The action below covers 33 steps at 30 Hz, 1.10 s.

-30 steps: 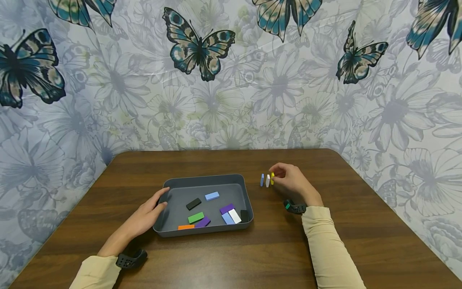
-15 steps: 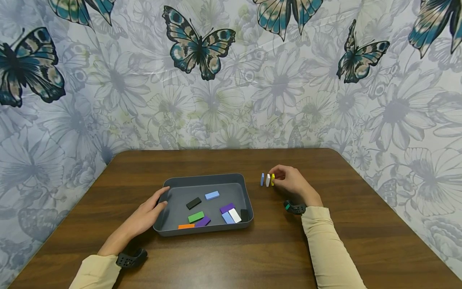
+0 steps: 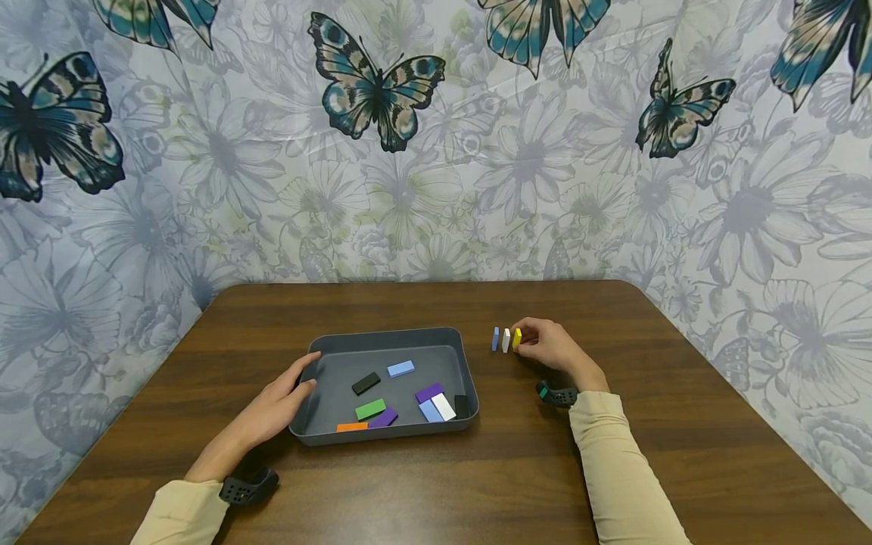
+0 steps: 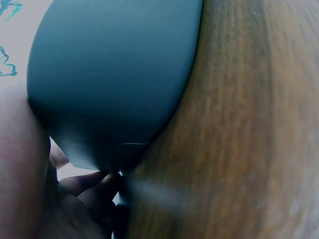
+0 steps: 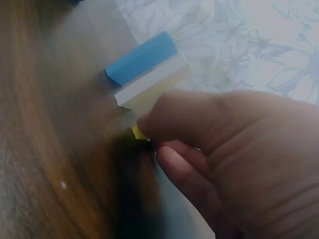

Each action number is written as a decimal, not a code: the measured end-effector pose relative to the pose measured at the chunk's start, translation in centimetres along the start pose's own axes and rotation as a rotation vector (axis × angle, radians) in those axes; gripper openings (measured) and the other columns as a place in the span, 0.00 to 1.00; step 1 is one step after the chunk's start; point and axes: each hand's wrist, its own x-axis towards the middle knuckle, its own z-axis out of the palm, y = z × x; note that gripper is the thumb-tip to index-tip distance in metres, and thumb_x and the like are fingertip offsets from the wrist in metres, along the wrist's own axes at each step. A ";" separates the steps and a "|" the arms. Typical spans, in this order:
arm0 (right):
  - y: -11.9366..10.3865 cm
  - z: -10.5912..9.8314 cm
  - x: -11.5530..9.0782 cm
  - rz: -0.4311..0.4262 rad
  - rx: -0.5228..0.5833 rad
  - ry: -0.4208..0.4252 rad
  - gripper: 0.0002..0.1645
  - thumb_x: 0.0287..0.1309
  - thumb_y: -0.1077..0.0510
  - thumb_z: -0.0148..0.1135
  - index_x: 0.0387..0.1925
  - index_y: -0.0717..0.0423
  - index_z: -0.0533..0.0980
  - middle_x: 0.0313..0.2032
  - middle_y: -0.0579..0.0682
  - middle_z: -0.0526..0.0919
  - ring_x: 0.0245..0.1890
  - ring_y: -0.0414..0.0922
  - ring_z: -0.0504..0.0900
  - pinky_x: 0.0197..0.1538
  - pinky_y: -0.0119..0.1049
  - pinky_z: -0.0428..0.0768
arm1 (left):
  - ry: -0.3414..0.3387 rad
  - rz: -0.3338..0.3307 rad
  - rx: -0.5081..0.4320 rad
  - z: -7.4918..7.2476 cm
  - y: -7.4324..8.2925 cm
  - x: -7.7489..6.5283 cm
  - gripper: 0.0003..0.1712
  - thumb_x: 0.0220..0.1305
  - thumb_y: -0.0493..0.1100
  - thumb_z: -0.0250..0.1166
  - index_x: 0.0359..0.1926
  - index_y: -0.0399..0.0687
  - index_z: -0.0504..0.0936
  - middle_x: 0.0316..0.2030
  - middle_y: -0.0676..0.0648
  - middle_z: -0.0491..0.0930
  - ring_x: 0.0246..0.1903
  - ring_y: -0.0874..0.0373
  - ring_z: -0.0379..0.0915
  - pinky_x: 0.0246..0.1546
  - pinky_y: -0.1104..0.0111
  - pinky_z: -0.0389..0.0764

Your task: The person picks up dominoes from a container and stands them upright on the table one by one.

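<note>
Right of centre in the head view, the right hand (image 3: 550, 347) pinched a yellow block (image 3: 517, 337) between thumb and fingers, the block upright on the brown table (image 3: 422, 492). Just to its left in the frame stood an upright white block (image 3: 506, 341), then an upright blue block (image 3: 495, 339), the three in a short row. Near the middle of the frame, the left hand (image 3: 275, 400) touched the left end of a grey tray (image 3: 422, 352), thumb and forefinger apart; its other fingers were largely hidden. Inside the tray, a black piece (image 3: 365, 383) and a light-blue piece (image 3: 400, 369) lay towards the upper part, a green piece (image 3: 370, 409) and an orange piece (image 3: 352, 427) lower down, and others at lower right. A butterfly-patterned cloth (image 3: 436, 212) filled the upper frame.
</note>
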 end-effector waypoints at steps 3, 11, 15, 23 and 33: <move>0.1 0.0 0.0 -0.002 0.000 -0.008 0.18 0.64 0.64 0.67 0.55 0.61 0.80 0.47 0.58 0.86 0.50 0.53 0.85 0.55 0.50 0.83 | 0.002 0.005 -0.002 0.0 0.0 0.0 0.34 0.83 0.50 0.46 0.82 0.48 0.50 0.80 0.32 0.49 0.76 0.30 0.50 0.70 0.32 0.58; 0.6 0.1 0.1 -0.004 0.009 -0.036 0.20 0.63 0.63 0.70 0.56 0.61 0.80 0.45 0.55 0.86 0.48 0.50 0.85 0.54 0.47 0.83 | 0.002 0.008 -0.003 0.0 0.0 0.0 0.34 0.83 0.50 0.46 0.82 0.49 0.50 0.80 0.32 0.49 0.76 0.30 0.49 0.70 0.32 0.58; 0.6 -0.3 0.1 -0.008 0.028 -0.066 0.24 0.63 0.62 0.71 0.59 0.63 0.78 0.47 0.57 0.86 0.50 0.52 0.85 0.56 0.48 0.83 | -0.001 0.001 -0.002 0.0 0.0 0.0 0.34 0.83 0.50 0.46 0.82 0.49 0.50 0.80 0.32 0.49 0.77 0.29 0.49 0.70 0.32 0.57; -0.4 -1.5 -0.3 0.006 0.028 -0.071 0.32 0.65 0.57 0.71 0.66 0.61 0.73 0.59 0.61 0.81 0.61 0.59 0.80 0.65 0.56 0.77 | -0.006 -0.008 -0.001 0.1 0.0 0.1 0.34 0.83 0.51 0.47 0.82 0.50 0.50 0.80 0.32 0.49 0.77 0.30 0.49 0.69 0.32 0.58; -4.1 -2.8 -0.4 -0.093 0.003 0.053 0.27 0.71 0.52 0.65 0.66 0.55 0.74 0.64 0.60 0.79 0.64 0.59 0.78 0.67 0.57 0.75 | -0.003 -0.006 -0.003 0.2 0.0 0.0 0.34 0.83 0.50 0.47 0.82 0.49 0.50 0.80 0.32 0.49 0.77 0.30 0.49 0.70 0.32 0.57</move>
